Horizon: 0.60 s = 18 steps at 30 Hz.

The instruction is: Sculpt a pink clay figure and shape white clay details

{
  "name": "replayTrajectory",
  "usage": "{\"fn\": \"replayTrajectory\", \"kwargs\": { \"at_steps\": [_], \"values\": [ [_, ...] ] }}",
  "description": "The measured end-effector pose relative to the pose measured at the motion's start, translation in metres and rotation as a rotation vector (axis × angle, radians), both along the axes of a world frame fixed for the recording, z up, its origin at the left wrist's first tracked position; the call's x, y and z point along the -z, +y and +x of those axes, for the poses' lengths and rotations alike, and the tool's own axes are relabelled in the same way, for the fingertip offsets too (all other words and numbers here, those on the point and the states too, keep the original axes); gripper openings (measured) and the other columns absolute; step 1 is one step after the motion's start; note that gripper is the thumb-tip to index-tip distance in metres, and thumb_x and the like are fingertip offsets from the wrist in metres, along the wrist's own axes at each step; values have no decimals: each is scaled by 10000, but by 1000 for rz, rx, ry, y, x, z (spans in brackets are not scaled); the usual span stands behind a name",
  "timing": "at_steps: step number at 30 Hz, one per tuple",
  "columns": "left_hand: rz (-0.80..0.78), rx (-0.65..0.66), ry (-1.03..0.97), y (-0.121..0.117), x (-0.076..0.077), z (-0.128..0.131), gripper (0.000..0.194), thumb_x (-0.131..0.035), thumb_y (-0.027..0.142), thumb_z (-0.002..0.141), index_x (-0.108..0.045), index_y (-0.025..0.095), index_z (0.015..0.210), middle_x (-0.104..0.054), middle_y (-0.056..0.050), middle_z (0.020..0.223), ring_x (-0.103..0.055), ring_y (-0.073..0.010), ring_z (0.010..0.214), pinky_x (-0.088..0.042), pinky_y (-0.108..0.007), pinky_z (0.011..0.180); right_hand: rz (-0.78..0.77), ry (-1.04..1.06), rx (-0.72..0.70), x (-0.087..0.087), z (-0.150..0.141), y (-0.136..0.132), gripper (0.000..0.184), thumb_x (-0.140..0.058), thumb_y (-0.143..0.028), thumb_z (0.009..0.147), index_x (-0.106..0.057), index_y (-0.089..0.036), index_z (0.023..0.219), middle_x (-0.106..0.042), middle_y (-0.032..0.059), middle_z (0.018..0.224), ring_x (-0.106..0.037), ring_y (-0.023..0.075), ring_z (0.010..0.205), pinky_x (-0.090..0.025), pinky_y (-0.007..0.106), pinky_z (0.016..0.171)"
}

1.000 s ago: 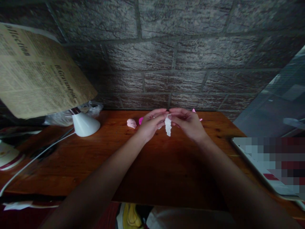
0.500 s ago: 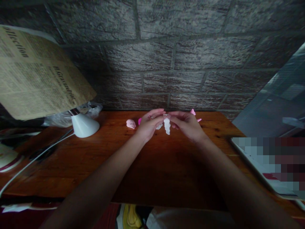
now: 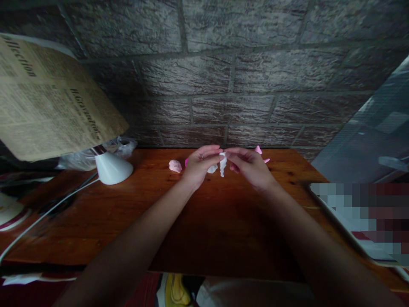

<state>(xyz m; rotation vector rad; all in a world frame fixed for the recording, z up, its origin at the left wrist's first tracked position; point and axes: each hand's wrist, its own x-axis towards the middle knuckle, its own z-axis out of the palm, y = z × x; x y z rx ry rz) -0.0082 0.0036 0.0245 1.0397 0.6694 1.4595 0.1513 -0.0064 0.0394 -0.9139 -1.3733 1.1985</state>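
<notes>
Between both hands, above the far part of the table, hangs a ragged white strip of clay-like stuff (image 3: 223, 167). My left hand (image 3: 202, 165) pinches its top from the left, thumb below the fingers, a ring on one finger. From the right, my right hand (image 3: 251, 166) grips the same top end with thumb and fingertips. Behind my left hand a white lump (image 3: 212, 169) partly shows. Further left lie a pale pink lump (image 3: 175, 166) and a bright pink piece (image 3: 186, 162), mostly covered by that hand. Pink pieces (image 3: 258, 150) stick out beyond my right hand.
A lamp with a newsprint shade (image 3: 60, 102) and white base (image 3: 114, 168) stands at the left, its white cord (image 3: 47, 213) crossing the wooden table (image 3: 105, 226). Clear plastic (image 3: 83, 158) lies behind it. A brick wall (image 3: 204, 76) rises at the back. A pale-edged flat object (image 3: 345, 226) sits at right.
The white strip hanging between my fingers now looks narrower and a little shorter, and more white shows at its top. Both hands have barely moved.
</notes>
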Motion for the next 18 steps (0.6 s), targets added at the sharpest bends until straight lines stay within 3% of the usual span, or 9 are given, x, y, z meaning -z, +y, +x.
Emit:
{"fn": "replayTrajectory", "kwargs": {
  "at_steps": [11, 18],
  "values": [
    [63, 3, 101, -2, 2, 1, 304, -901, 225, 614, -759, 200, 882, -781, -21, 914, -719, -173, 915, -503, -390, 990, 36, 81, -1, 8, 0, 5, 382, -838, -422, 711, -715, -174, 975, -654, -10, 678, -523, 109, 563, -384, 268, 521],
    [2, -11, 138, -3, 2, 0, 282, -872, 291, 677, -756, 191, 914, -771, -29, 877, -700, -160, 796, -532, -317, 782, 75, 44, -37, 4, 0, 2, 429, -840, -469, 718, -681, -202, 1014, -663, -26, 687, -542, 105, 571, -413, 263, 545]
  ]
}}
